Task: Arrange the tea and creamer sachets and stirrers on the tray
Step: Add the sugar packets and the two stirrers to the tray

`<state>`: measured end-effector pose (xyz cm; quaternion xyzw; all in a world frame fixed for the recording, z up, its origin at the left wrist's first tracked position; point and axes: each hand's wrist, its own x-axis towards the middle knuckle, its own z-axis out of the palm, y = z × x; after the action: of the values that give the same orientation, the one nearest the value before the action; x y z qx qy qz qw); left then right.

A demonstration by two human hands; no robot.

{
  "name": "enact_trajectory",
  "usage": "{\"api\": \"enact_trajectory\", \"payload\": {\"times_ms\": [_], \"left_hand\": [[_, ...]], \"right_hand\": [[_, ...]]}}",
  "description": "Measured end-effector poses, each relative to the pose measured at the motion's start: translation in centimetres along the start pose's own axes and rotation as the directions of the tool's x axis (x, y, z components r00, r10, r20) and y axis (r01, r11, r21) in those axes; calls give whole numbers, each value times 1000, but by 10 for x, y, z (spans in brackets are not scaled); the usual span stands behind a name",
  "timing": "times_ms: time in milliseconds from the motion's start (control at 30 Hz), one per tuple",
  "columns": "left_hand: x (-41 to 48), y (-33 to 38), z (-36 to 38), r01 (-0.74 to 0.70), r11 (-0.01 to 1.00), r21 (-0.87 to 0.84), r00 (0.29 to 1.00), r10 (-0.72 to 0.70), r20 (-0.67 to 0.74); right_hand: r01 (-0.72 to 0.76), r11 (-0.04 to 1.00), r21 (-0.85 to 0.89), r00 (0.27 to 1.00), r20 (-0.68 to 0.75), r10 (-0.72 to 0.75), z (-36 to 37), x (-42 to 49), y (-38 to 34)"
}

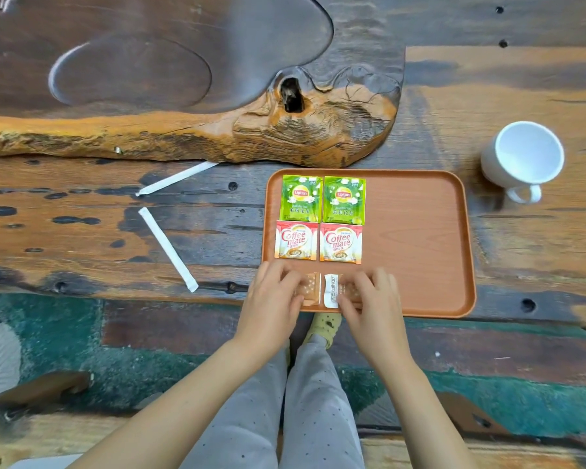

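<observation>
An orange-brown tray (420,238) lies on the wooden table. At its far left two green Lipton tea sachets (300,198) (343,200) lie side by side. Below them sit two Coffee mate creamer sachets (296,241) (340,243). At the tray's near left edge my left hand (271,304) presses on a small clear sachet (310,289), and my right hand (372,302) presses on a second small sachet with a white label (331,290). Two white wrapped stirrers (178,177) (168,248) lie on the table left of the tray.
A white mug (525,157) lies tilted on the table beyond the tray's far right corner. A carved dark wooden tea board (190,130) spans the back. The table's near edge runs just under the tray; my legs and the floor show below.
</observation>
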<state>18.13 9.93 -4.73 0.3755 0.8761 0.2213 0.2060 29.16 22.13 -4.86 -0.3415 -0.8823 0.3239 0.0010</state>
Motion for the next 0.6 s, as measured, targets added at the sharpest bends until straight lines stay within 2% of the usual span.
{"api": "enact_trajectory", "payload": {"times_ms": [267,367,433,500,600], "left_hand": [[2,-1,-6,-14,1000,-18,1000,14,15],[5,-12,-26,31,998,-55,997,-35,-65],[9,-34,-45,170,983,-73,964,-181,-195],[11,-63,-63,368,926,-87,883,-377,-281],[16,-96,-80,638,769,-52,746,-633,-209]], "right_hand": [[-17,1000,19,999,36,16,-1,3,0],[-6,999,40,1000,1,6,-7,7,-10],[37,995,90,999,-19,-35,-10,16,-26],[122,988,97,993,-18,-121,-9,33,-48],[282,959,-12,954,104,-280,9,72,-89]]}}
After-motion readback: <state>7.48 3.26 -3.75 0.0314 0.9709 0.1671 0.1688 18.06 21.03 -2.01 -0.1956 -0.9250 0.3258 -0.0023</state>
